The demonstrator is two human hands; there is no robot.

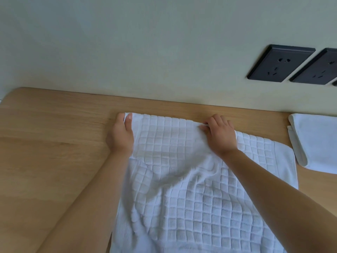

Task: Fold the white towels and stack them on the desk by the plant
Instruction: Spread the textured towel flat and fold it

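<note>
A big white towel (191, 207) with a pattern of little squares lay on the wooden desk (54, 134). Its far edge ran close along the back edge of the desk, next to the pale wall (127, 42). The towel reached from there all the way down to the bottom of the view, so its near end could not be seen. It was bumpy and wrinkled in the middle, between the two arms. Its right side lay flat and came near the right end of the desk.

The left hand (120, 136) was at the far left corner of the towel. It pinched that corner between the thumb and a finger, with the thumb on top of the cloth. The heel of the hand rested at the towel's left edge.

The right hand (219, 136) was further along the same far edge, about halfway across the towel. Its fingers were curled down and pinched a small fold of the cloth there. Both bare arms reached out over the towel.

A second white towel (317, 143), smooth and already folded, lay at the right end of the desk. It was just beside the big towel, with a thin strip of wood between them.

Two black sockets (280, 63) sat on the wall above the folded towel.
</note>
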